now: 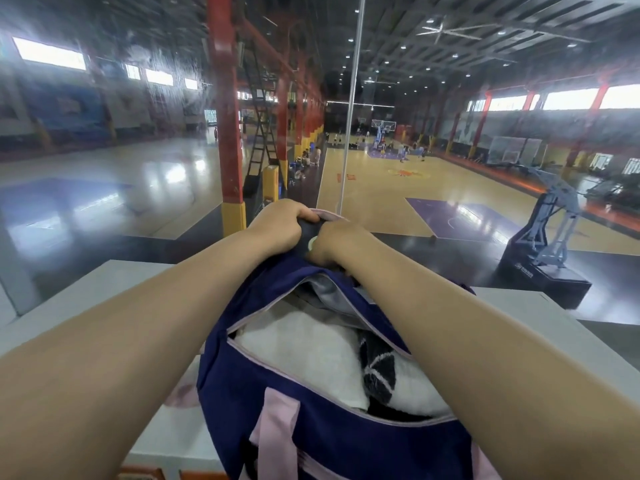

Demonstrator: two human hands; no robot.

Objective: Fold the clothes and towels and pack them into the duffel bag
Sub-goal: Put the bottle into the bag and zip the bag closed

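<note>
Both of your hands grip the far end of the navy fabric duffel bag with pink trim (311,427): left hand (277,225) curled over it, right hand (334,245) pinching beside it. It rests on a pale grey ledge (86,299) (unzipped), showing a folded white towel (304,355) and a black-patterned cloth (377,372) inside.

I look out over a glossy basketball court (398,188), red columns (227,109), high bright windows (568,98) and ceiling spotlights (403,46).
</note>
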